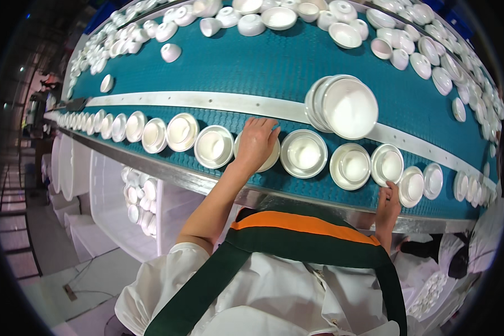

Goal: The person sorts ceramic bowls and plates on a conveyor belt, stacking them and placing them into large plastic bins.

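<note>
My left hand is over a white bowl set on the near lane of the teal conveyor, fingers curled down; whatever they grip is hidden beneath them. My right hand is at the lane's near edge, fingers loosely bent and apart, fingertips at the lower rim of a nested bowl-and-dish set. Between my hands are two more nested sets, part of a long row. Just beyond, a taller stack of larger white bowls sits by the metal divider strip.
Many loose white bowls crowd the conveyor's far side. Below its metal front rail, at left, a translucent plastic bin holds several bowls. At lower right, part of another person shows beside a container of small white items.
</note>
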The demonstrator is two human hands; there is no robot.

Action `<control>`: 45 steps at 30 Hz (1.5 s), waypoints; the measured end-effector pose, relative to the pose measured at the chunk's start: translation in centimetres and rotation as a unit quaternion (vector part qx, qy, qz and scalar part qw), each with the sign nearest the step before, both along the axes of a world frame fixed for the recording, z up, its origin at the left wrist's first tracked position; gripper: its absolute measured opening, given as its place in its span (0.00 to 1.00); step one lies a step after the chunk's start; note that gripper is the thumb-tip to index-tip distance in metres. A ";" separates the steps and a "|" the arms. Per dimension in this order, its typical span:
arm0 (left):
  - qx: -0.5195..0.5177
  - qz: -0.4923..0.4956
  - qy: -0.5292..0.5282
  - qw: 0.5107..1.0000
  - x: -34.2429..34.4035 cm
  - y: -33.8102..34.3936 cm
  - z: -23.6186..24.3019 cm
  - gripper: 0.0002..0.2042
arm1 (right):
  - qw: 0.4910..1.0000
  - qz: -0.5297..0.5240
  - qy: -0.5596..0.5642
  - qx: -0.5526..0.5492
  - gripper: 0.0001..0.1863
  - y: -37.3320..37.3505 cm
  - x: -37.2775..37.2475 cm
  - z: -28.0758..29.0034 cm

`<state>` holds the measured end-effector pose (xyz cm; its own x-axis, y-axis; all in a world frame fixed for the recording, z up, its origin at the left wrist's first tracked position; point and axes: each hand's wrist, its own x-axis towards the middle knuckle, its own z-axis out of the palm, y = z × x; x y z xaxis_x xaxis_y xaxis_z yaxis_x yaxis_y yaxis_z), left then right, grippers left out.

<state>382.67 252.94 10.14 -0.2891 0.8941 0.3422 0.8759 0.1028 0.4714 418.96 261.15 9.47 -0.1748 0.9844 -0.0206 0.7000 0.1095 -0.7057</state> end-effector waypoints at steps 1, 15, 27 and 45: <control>0.010 0.032 0.004 0.999 -0.7 -0.7 0.4 0.07 | 0.999 0.025 -0.027 0.000 0.12 0.1 0.1 0.0; 0.035 0.550 -0.189 0.813 -0.9 -8.0 -4.5 0.34 | 0.984 0.148 0.052 -0.090 0.14 2.5 2.6 -2.3; 0.175 0.581 -0.061 0.793 1.9 -6.3 -1.1 0.28 | 0.967 0.196 0.140 -0.082 0.18 3.3 6.5 -2.6; 0.026 -0.139 0.002 0.990 28.2 11.6 0.9 0.17 | 0.989 0.047 0.004 0.138 0.11 8.3 16.9 0.7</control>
<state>410.91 264.53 11.03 -0.0333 0.9204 0.3897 0.8691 -0.1658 0.4660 435.84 269.49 10.19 -0.2652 0.9315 0.2488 0.6727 0.3636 -0.6444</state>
